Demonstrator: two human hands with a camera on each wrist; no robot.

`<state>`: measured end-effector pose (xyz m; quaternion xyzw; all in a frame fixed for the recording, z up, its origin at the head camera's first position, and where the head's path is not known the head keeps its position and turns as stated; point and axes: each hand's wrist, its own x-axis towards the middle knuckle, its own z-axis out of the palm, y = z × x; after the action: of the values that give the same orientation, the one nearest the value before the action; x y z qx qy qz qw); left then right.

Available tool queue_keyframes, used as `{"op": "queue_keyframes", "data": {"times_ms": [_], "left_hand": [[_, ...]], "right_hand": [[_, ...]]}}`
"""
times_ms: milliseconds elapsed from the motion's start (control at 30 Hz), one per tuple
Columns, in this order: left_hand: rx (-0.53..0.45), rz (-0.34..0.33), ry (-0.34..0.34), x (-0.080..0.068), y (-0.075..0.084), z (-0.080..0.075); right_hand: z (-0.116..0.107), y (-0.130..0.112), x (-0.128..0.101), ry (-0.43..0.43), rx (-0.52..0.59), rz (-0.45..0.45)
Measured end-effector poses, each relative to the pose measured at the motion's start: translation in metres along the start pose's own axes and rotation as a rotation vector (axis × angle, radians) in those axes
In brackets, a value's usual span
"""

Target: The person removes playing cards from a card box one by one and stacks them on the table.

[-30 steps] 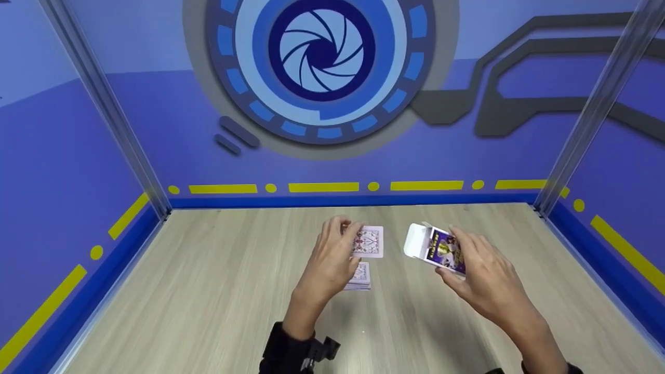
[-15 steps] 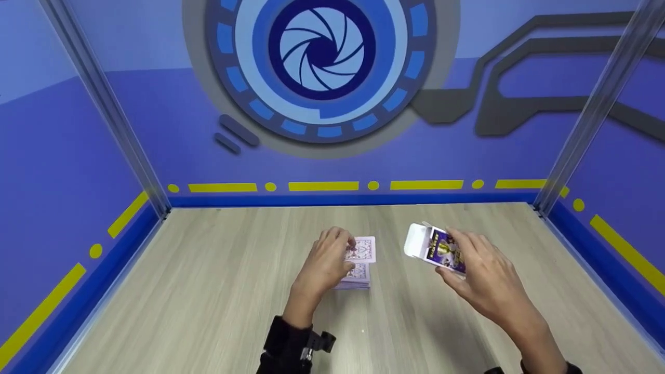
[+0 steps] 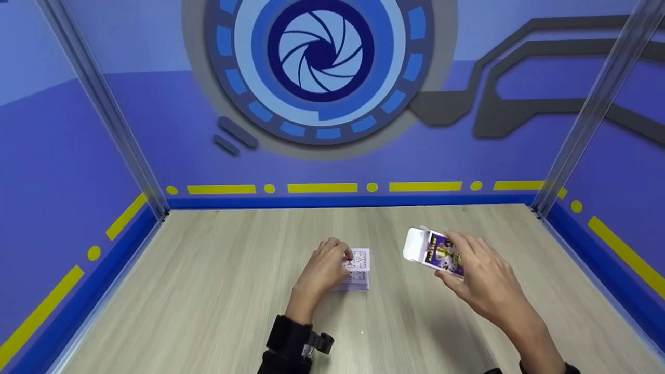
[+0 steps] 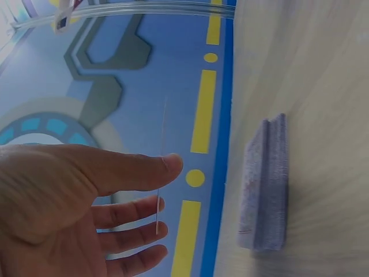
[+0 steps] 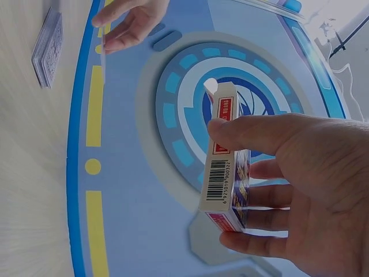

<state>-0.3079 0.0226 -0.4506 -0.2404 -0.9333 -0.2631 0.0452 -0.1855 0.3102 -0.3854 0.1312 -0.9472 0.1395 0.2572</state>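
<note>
My left hand (image 3: 321, 267) pinches a playing card (image 3: 359, 257), its ornate patterned back facing up. The card shows edge-on as a thin line in the left wrist view, raised above the table. Below it a deck of cards (image 4: 264, 190) rests on the wood, slightly offset into two layers and partly covered by the hand and card in the head view. To the right, my right hand (image 3: 486, 272) grips a card box (image 3: 442, 252) in mid-air, fingers round its sides. The box's white end flap (image 3: 415, 244) hangs open toward the left; a barcode (image 5: 217, 180) marks one narrow side.
The wooden tabletop (image 3: 218, 291) runs back to a blue printed wall (image 3: 322, 171) with yellow dashes. Side panels stand left and right, joined by clear corner posts (image 3: 587, 114). A black strap with a wrist camera (image 3: 322, 343) sits on the left forearm.
The left hand has drawn the card back toward the body and lower, from beyond the deck to over it. The right hand and box have stayed nearly still.
</note>
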Motion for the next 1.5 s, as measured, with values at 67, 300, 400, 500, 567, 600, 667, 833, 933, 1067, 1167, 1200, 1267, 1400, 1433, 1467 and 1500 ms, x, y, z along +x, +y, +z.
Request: {"op": "queue_keyframes", "data": {"times_ms": [67,300,400,500,567,600,667,833,933,1067,1167,1200,1267,1400,1433,1467,1500], "left_hand": [[0.004,-0.010,-0.014,0.002,-0.003,0.004],[0.005,-0.030,-0.046,0.005,-0.010,0.016],[-0.004,-0.033,-0.051,0.005,-0.012,0.020],[-0.005,-0.050,-0.065,0.005,-0.014,0.024],[0.001,-0.064,-0.077,0.004,-0.015,0.026],[0.002,-0.071,-0.081,0.004,-0.015,0.027],[0.003,-0.081,-0.089,0.004,-0.015,0.028],[-0.001,-0.092,-0.097,0.004,-0.016,0.032],[-0.002,-0.097,-0.100,0.003,-0.019,0.035],[-0.005,-0.091,-0.099,0.003,-0.022,0.039],[-0.011,-0.087,-0.099,0.003,-0.022,0.039],[-0.014,-0.087,-0.100,0.003,-0.022,0.039],[-0.017,-0.091,-0.104,0.004,-0.022,0.039],[-0.019,-0.102,-0.114,0.005,-0.023,0.039],[-0.018,-0.104,-0.116,0.005,-0.023,0.039],[-0.019,-0.104,-0.117,0.005,-0.023,0.039],[-0.017,-0.103,-0.117,0.005,-0.023,0.039]], "right_hand": [[0.000,0.000,0.000,-0.009,0.001,0.004],[0.000,-0.001,0.000,-0.035,0.008,0.020],[0.001,-0.001,0.000,-0.042,0.009,0.019],[0.001,-0.001,-0.001,-0.045,0.007,0.014],[0.001,-0.001,-0.002,-0.044,0.010,0.009],[0.001,-0.001,-0.002,-0.043,0.010,0.006],[0.001,-0.001,-0.003,-0.043,0.012,0.002],[0.002,-0.001,-0.003,-0.060,0.009,0.013],[0.003,-0.001,-0.003,-0.075,0.009,0.020],[0.003,-0.001,-0.003,-0.080,0.007,0.018],[0.003,-0.001,-0.002,-0.078,0.007,0.015],[0.002,-0.001,-0.002,-0.078,0.008,0.015],[0.002,-0.002,-0.002,-0.077,0.008,0.013],[0.002,-0.002,-0.002,-0.083,0.005,0.014],[0.002,-0.002,-0.002,-0.085,0.004,0.016],[0.001,-0.002,-0.002,-0.089,0.005,0.019],[0.001,-0.002,-0.001,-0.090,0.006,0.022]]}}
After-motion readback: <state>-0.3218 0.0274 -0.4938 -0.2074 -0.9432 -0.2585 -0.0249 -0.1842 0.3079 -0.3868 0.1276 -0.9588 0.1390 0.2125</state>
